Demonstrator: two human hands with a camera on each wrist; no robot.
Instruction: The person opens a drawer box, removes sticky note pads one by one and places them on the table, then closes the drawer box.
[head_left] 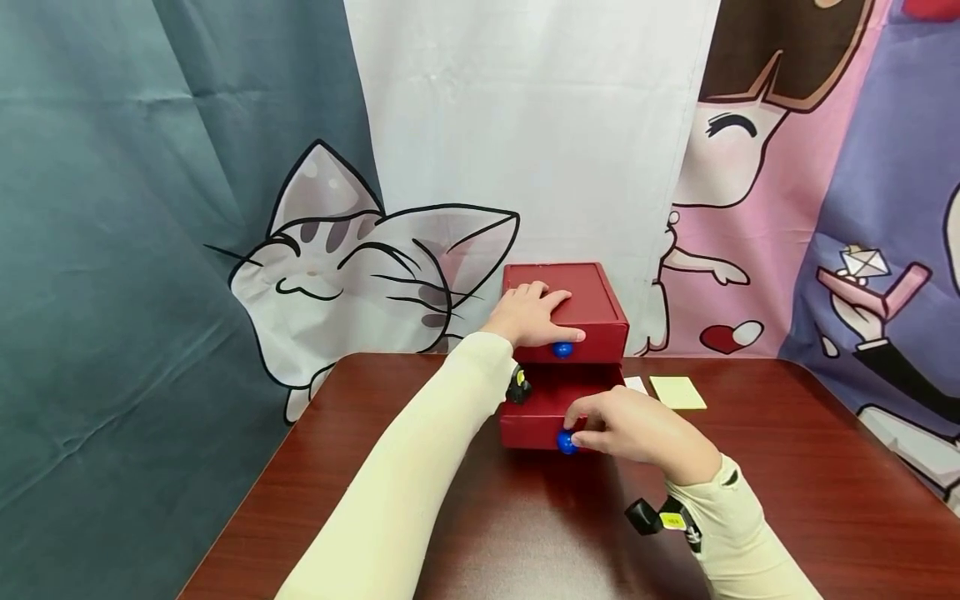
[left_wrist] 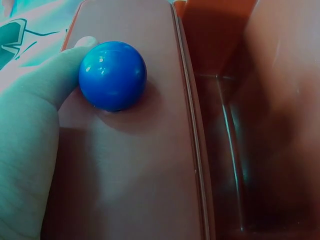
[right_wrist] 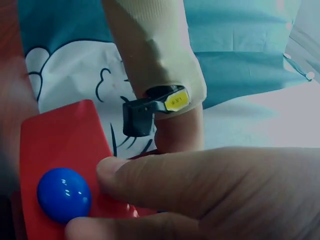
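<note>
A red two-drawer box (head_left: 611,304) stands on the table, its lower drawer (head_left: 525,432) pulled out and its upper drawer closed. My left hand (head_left: 527,317) rests on the box's top with fingers spread. Its thumb lies across the upper front, right beside the upper blue knob (left_wrist: 113,76). At the lower drawer's front, my right hand (head_left: 626,423) has thumb and forefinger bent at the lower blue knob (right_wrist: 64,195). In the right wrist view the thumb overlaps that knob's edge and the forefinger's tip is close alongside. The right hand's other fingers are mostly hidden.
Right of the box lies a pale yellow paper square (head_left: 678,392), with a white piece (head_left: 635,384) partly behind the right hand. A printed cloth (head_left: 540,125) hangs behind the brown table (head_left: 390,392). Both wrists carry small black cameras (head_left: 647,517).
</note>
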